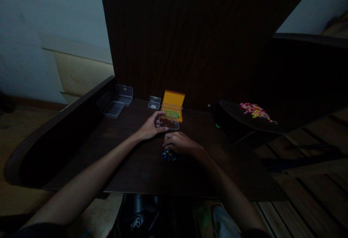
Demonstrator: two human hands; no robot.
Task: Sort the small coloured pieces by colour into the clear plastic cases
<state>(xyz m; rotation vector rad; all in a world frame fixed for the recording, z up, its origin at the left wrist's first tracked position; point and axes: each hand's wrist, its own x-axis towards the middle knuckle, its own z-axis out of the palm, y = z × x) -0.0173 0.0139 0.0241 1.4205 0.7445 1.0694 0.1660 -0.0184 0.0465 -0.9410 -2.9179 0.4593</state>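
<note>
My left hand [150, 127] grips the left side of a small clear plastic box [173, 123], thumb at its near edge and fingers at its far side. Some small dark bits lie inside that box. Just behind it stands an orange box [174, 99] with its lid raised and green beads [172, 113] inside. My right hand [179, 142] is just in front of the clear box, its fingers curled down and pinched together over a small pile of dark blue and yellow beads [169, 154]. Whatever the fingertips hold is hidden.
Clear open cases [114, 109] lie at the table's left back, and a smaller clear case [154, 102] stands beside the orange box. Pink and yellow beads [257, 111] are heaped on a dark curved ledge [236, 114] at right. A dark upright panel [185, 42] rises behind the table.
</note>
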